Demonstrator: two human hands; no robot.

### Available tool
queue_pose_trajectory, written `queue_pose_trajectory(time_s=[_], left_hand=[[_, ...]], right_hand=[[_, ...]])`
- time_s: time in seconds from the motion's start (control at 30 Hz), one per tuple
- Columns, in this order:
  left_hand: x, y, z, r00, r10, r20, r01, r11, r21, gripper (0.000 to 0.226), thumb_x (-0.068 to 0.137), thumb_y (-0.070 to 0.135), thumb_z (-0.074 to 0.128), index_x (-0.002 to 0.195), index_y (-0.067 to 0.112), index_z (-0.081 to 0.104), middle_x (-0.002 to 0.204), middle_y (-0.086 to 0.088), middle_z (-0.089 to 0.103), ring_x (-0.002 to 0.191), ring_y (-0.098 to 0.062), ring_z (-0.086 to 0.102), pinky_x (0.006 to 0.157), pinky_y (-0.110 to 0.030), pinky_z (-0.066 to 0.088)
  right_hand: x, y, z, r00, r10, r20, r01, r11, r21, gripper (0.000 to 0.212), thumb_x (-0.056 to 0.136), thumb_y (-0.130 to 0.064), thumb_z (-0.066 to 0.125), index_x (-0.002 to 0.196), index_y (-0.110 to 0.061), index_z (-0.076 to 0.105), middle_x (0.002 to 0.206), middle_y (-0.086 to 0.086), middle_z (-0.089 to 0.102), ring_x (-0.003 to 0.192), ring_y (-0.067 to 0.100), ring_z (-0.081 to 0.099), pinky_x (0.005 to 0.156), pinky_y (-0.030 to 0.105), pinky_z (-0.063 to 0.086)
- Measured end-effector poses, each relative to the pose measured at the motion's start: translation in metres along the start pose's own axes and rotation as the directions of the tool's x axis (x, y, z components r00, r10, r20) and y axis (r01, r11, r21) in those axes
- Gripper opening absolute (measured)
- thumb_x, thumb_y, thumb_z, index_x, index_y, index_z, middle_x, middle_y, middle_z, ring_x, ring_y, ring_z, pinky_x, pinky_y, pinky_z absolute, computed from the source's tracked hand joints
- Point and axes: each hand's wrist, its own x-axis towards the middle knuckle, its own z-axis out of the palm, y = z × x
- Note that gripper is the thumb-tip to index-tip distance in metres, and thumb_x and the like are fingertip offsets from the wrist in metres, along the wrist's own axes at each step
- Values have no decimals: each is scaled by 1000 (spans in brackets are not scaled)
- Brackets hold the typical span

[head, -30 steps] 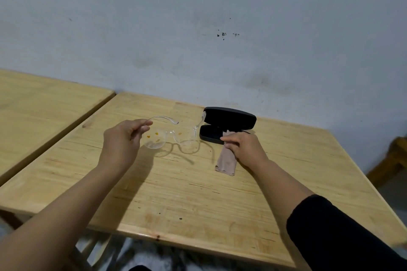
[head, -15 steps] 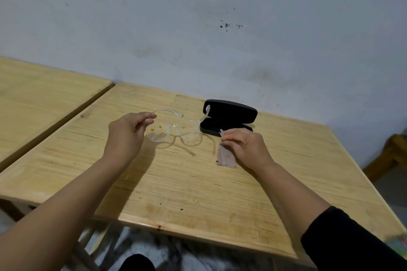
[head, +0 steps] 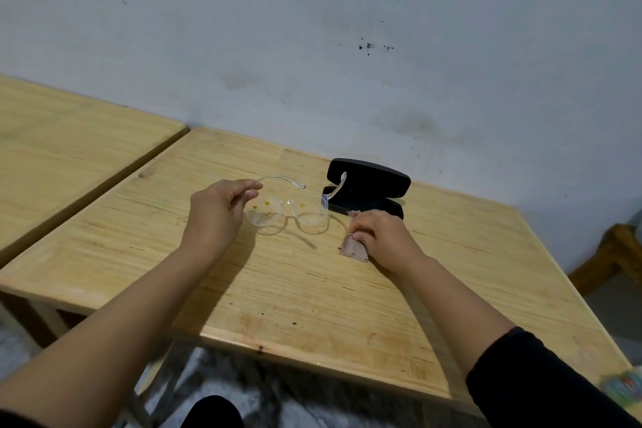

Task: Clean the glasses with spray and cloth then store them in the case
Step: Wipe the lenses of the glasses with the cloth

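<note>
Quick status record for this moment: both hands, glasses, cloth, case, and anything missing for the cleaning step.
left hand: pinches one temple arm of the glasses, lifting them over the table
right hand: grip closed on the cloth, resting on the table
glasses: clear frame, arms unfolded, orange specks on the lenses
cloth: pinkish, partly under the right hand
case: black, open, behind the glasses and cloth
table: light wood
spray: none in view

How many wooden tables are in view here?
2. The nearer wooden table carries the glasses, cloth and black case. A second table stands left of it, across a narrow gap. More could lie outside the frame.
</note>
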Motion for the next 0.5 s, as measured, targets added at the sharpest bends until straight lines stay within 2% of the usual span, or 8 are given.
queue_pose_trajectory(time_s=[0.07,0.13,0.2,0.3,0.4,0.47,0.5], left_hand=[[-3,1,2,1000,0,7,0,1000,-3,18,88,10,59,101,13,70,101,-5,70,84,-6,62,84,-18,46],[-5,2,4,1000,8,12,-8,1000,-3,18,87,10,59,101,13,70,101,-6,70,85,-4,60,83,-15,44],[-8,5,7,1000,16,26,-16,1000,5,18,87,10,59,102,12,70,102,-6,70,88,-3,59,84,-15,43],[-13,9,13,998,32,61,-33,999,29,19,87,10,60,103,11,70,104,-7,70,90,-3,56,85,-8,38],[-20,17,23,996,29,85,-29,1000,-4,19,87,6,59,101,11,70,103,-8,70,91,-4,56,78,8,30],[-26,24,30,995,29,96,-26,999,-35,20,87,2,57,100,10,71,102,-9,70,91,-6,58,76,9,30],[-28,28,33,994,37,104,-32,998,-47,20,87,2,57,99,9,71,101,-9,70,89,-6,58,75,9,30]], right_hand=[[-3,-4,4,998,52,-47,-51,998,36,15,88,-8,57,88,-12,71,95,-1,65,99,17,54,79,21,37],[-9,-7,7,990,112,-90,-103,990,100,14,89,-7,56,86,-13,69,88,-4,63,90,16,54,68,16,35],[-17,-10,7,969,205,-135,-174,962,210,14,91,-10,54,90,-14,68,87,-5,63,81,9,54,63,11,35],[-27,-15,7,924,339,-176,-252,887,388,13,93,-14,53,92,-18,66,86,-7,63,77,2,53,62,14,37],[-34,-24,10,862,480,-160,-265,698,665,13,92,-11,55,87,-16,66,89,1,67,78,12,58,68,23,46],[-39,-30,12,840,529,-122,-229,548,804,16,91,-9,56,81,-18,65,87,1,68,83,17,61,77,32,51],[-40,-32,14,832,541,-124,-213,517,829,18,91,-10,57,79,-21,64,86,0,68,85,18,62,80,35,52]])
